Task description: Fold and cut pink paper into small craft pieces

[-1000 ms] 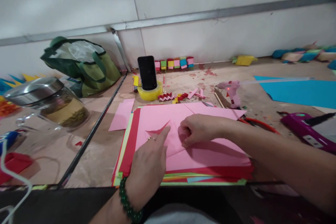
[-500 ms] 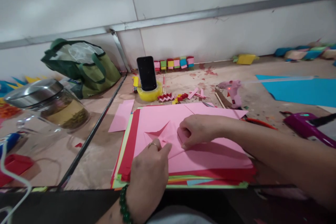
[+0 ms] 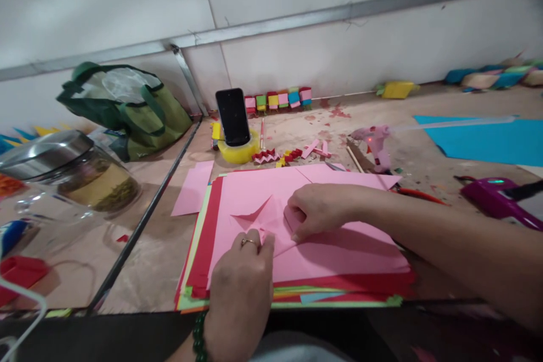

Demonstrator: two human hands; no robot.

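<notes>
A small pink folded paper piece lies on top of a stack of coloured paper sheets, whose top sheet is pink. My left hand, with a ring and a green bead bracelet, pinches the near corner of the folded piece with closed fingers. My right hand has its fingers curled and pressed down on the piece's right side.
A phone leans in a yellow tape roll. A pink glue gun, orange-handled scissors, a purple tool and a blue sheet lie right. A glass jar and green bag stand left.
My left hand has drawn back toward me, from pointing at the folded piece's upper flap to pinching its near corner. My right hand has stayed pressed on the piece.
</notes>
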